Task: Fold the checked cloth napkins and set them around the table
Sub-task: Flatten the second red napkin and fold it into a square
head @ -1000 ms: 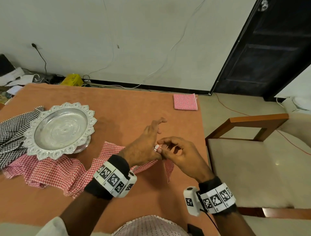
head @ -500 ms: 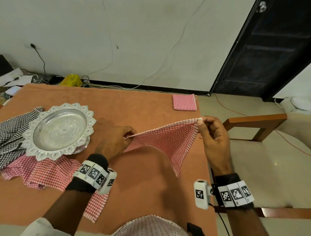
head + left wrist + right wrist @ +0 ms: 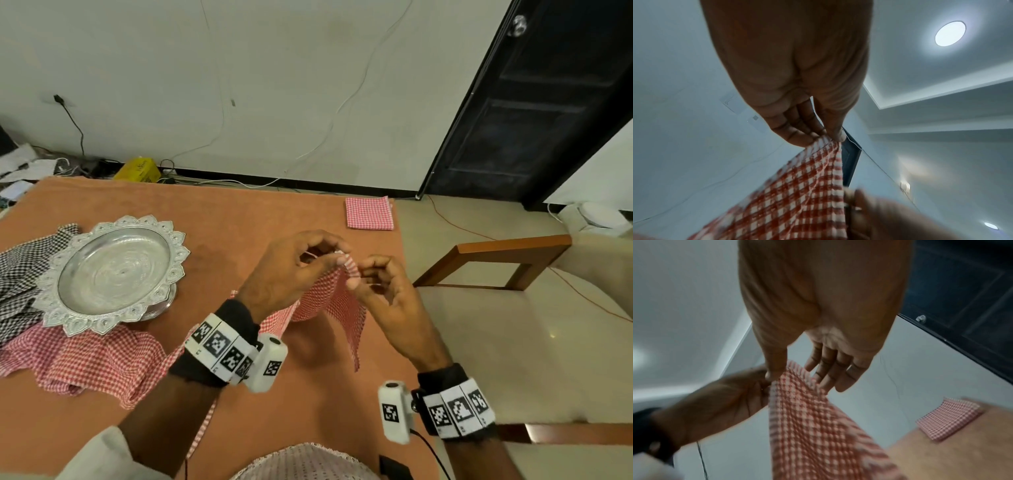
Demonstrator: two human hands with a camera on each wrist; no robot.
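A red checked napkin (image 3: 337,308) hangs doubled over the orange table (image 3: 239,219), its top corners brought together. My left hand (image 3: 327,257) pinches those corners between thumb and fingers, which the left wrist view shows as the left hand (image 3: 828,138) on the napkin (image 3: 797,186). My right hand (image 3: 358,279) holds the same top edge from the right. In the right wrist view, the right hand (image 3: 795,374) has its thumb on one side of the napkin (image 3: 813,426) and its fingers on the other. One folded red napkin (image 3: 369,214) lies flat at the far right corner.
A silver scalloped tray (image 3: 113,270) sits at the left on a black checked cloth (image 3: 17,274) and crumpled red checked cloths (image 3: 85,356). A wooden chair (image 3: 496,325) stands close off the table's right edge. Wall and cables lie beyond the far edge.
Half a second ago my hands were apart, stretching the napkin's edge. They have come together in front of me, and the napkin now hangs doubled between them.
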